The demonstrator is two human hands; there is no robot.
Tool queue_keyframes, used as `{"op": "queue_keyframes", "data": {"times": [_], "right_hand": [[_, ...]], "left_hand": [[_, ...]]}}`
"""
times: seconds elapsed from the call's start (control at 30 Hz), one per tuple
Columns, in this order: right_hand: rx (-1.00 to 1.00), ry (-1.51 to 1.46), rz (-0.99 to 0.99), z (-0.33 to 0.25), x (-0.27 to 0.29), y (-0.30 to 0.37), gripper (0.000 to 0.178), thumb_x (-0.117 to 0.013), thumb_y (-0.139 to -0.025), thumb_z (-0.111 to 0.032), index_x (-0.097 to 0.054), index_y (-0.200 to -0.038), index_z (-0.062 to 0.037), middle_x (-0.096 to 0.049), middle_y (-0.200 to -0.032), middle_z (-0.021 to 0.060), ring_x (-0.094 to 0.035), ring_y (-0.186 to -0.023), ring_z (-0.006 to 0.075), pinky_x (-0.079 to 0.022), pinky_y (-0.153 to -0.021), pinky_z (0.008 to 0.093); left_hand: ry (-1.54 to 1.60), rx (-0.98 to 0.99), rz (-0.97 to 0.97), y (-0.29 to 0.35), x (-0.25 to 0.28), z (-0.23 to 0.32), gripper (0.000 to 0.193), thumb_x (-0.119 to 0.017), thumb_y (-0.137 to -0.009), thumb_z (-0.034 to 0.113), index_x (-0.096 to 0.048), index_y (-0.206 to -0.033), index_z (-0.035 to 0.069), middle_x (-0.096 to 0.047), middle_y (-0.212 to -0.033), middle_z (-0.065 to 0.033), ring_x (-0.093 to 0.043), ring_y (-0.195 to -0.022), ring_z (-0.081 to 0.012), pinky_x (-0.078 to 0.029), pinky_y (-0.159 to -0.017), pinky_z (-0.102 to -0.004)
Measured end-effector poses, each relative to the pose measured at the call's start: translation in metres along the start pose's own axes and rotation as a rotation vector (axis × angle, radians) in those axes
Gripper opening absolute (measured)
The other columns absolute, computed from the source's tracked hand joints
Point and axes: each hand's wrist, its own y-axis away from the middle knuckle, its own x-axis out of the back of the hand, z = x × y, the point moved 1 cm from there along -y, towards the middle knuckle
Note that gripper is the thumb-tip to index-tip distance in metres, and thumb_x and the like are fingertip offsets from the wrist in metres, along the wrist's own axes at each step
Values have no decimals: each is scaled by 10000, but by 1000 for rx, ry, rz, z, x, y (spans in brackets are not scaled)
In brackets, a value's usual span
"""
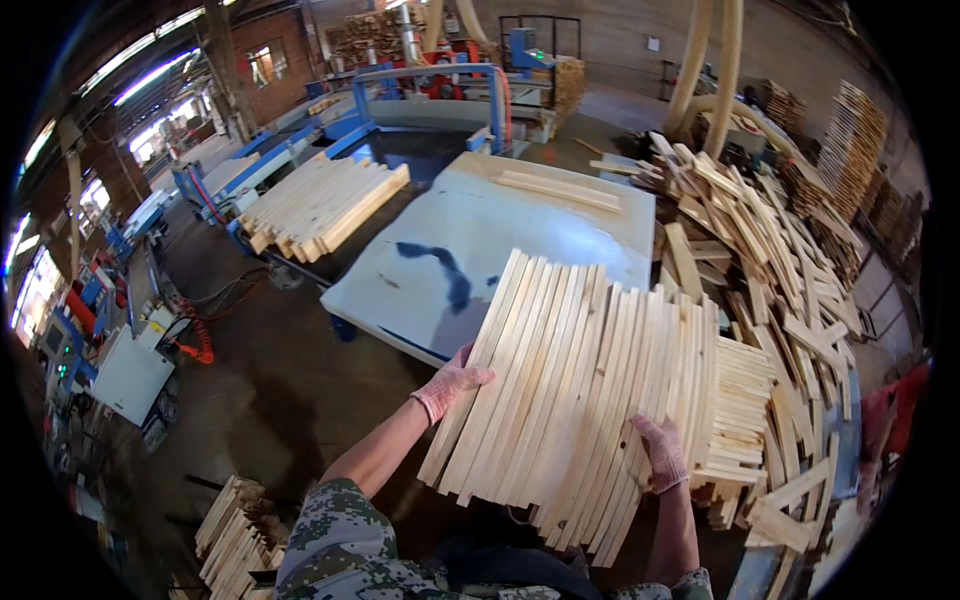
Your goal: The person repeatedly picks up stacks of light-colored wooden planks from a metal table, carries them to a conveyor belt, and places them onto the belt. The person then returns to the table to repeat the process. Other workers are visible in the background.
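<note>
A wide row of pale wooden strips [545, 380] lies side by side in front of me, their near ends uneven. My left hand [455, 382], in a pinkish knit glove, is closed on the row's left edge, with the thumb on top. My right hand [663, 452], gloved alike, grips toward the right part of the row, its thumb over the strips; its other fingers are hidden beneath. The far end of the row overlaps the near edge of a pale worn tabletop [560, 235].
A few loose boards [558, 190] lie on the tabletop's far side. Left of it, a layer of boards [325, 205] rests on a blue-framed machine [430, 75]. To the right are a strip stack [740, 400] and a jumbled wood heap [775, 240]. More strips [235, 535] are stacked low at left.
</note>
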Motion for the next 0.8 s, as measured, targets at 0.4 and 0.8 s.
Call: {"op": "queue_keyframes", "data": {"times": [0.4,0.8], "right_hand": [[27,605,-73,-29,-158,-108,772,-777,-934,-492,-605,-1371,121,-757,-1143,247,-747,-1051,322,-579,-929,402],[-7,958,113,-80,-274,-244,806,-713,-898,-677,-756,-1091,104,-790,-979,263,-783,-977,383,-589,-856,457]], "left_hand": [[-130,86,113,-76,139,58,990,-925,-795,217,-377,-1598,25,-592,-1456,-171,-591,-1322,-306,-488,-1134,-467],[-836,99,123,-248,223,170,1018,-973,-723,539,-578,-1462,-40,-655,-1432,-223,-618,-1327,-336,-475,-1145,-429]]}}
